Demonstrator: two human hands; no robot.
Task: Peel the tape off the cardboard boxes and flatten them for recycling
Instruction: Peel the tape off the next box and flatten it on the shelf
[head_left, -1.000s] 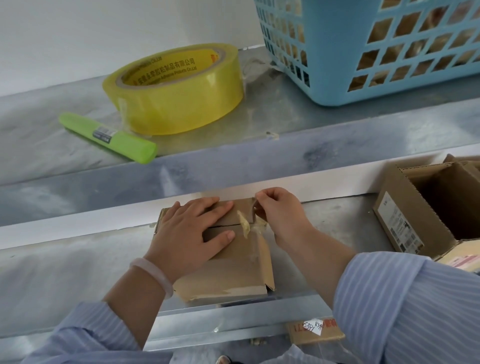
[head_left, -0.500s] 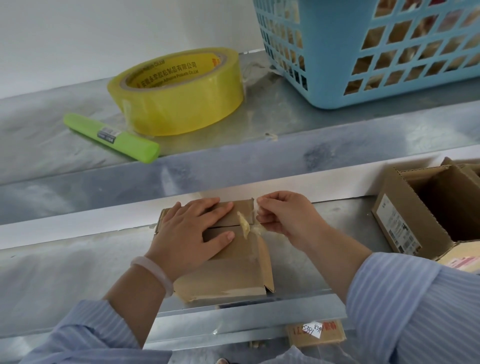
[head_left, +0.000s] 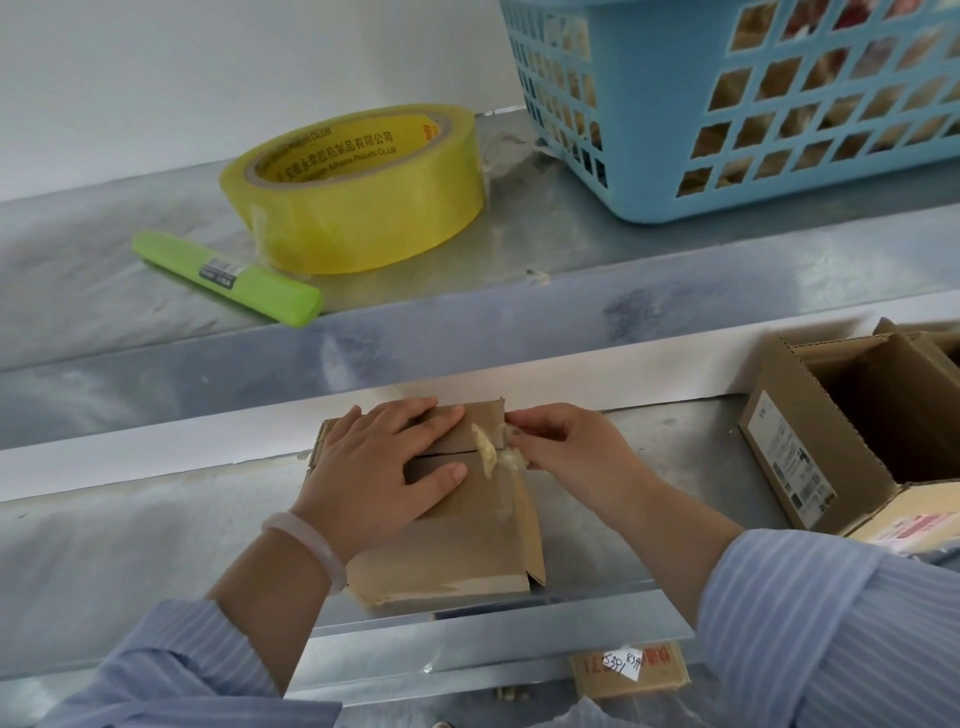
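Head view, single moment logged. Left hand (head_left: 379, 467) was noted flat on top of the small cardboard box (head_left: 457, 545), fingers spread across the flap seam and pressed down, with nothing gripped. The box was seen lying on the lower metal shelf (head_left: 156, 545), its near edge close to the shelf's front lip. At the box's top right edge a crumpled strip of tape (head_left: 485, 452) was seen partly lifted and bunched over the seam. Right hand (head_left: 566, 447) was recorded just beside that edge, its fingertips pinching the loose end of the strip. Further right an open cardboard box (head_left: 789, 462) was noted, well apart and untouched.

Risks judged:
- The wrinkled, narrow strip could be snapped if pulled sharply, so that a remnant would be left across the seam.
- The paper face could be torn away with the adhesive.
- If the downward pressure were eased, the box could be dragged rightward or tipped over the front lip.
- The strip could be stuck back onto itself or onto the fingers.
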